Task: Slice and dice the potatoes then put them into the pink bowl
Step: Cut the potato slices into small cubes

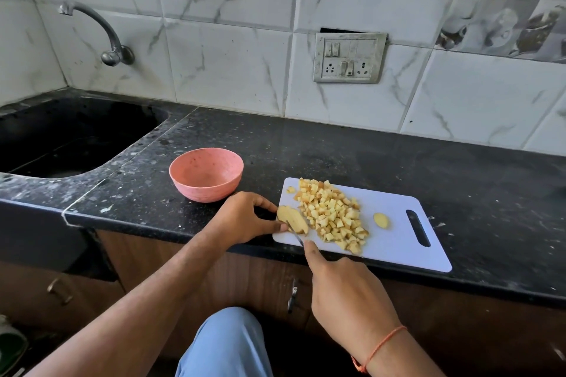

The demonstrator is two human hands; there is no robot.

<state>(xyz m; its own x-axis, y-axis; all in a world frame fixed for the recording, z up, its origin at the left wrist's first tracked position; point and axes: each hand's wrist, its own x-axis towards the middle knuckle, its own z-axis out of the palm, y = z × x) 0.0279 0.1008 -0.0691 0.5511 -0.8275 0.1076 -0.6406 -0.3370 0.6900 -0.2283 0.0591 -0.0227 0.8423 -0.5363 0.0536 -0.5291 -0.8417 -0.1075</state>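
Note:
A white cutting board (398,242) lies on the black counter near its front edge. A heap of diced potato (333,214) covers the board's left half. At the board's left end my left hand (245,217) pinches a potato piece (291,217) between fingers and thumb. My right hand (346,294) grips a knife (296,236) whose blade rests on that piece, index finger stretched along the blade's back. One small potato slice (381,220) lies alone to the right of the heap. The pink bowl (206,174) stands empty, left of the board.
A black sink (61,138) is sunk into the counter at the far left, with a tap (104,34) on the tiled wall above it. A switch and socket plate (349,57) sits on the wall behind. Wooden cabinet doors run below the counter edge.

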